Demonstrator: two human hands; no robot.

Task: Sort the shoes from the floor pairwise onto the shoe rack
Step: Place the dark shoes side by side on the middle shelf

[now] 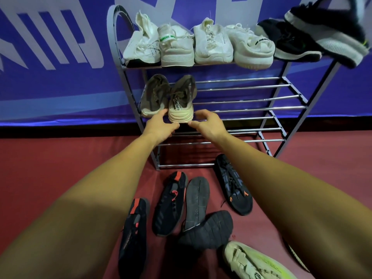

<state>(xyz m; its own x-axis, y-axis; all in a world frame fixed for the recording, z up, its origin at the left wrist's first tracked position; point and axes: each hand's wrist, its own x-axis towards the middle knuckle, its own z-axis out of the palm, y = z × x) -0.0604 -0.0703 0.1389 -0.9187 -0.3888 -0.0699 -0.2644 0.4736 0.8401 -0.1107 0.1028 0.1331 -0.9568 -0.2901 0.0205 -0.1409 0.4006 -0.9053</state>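
Your left hand (161,125) has its grip on the heel of the beige shoe (182,97): fingers curled against the heel's left side, thumb under the sole edge. Your right hand (207,122) curves round the other side w/ thumb tip at the sole rim, but can't tell if that grip is closed on the heel or just beside it. The shoe sits heel-out on the 2nd shelf of the shoe rack (251,99), close beside its mate (154,95), so this looks like squaring up that pair. The top shelf holds white shoes (213,43) and a black pair (291,41). Handling, as a guess: light knit trainer, upper soft & will cave if squeezed. The chunky foam heel is the firm bit, so hold there or at the sole edges, not the collar. The shelf is only round rails w/ gaps, so set the sole flat across several rails or it'll tip. On the floor (60,158) are dark shoes w/ orange trim (169,204), two sole-up shoes (197,200) and a cream shoe (247,260). Flip the sole-up ones to check matches.
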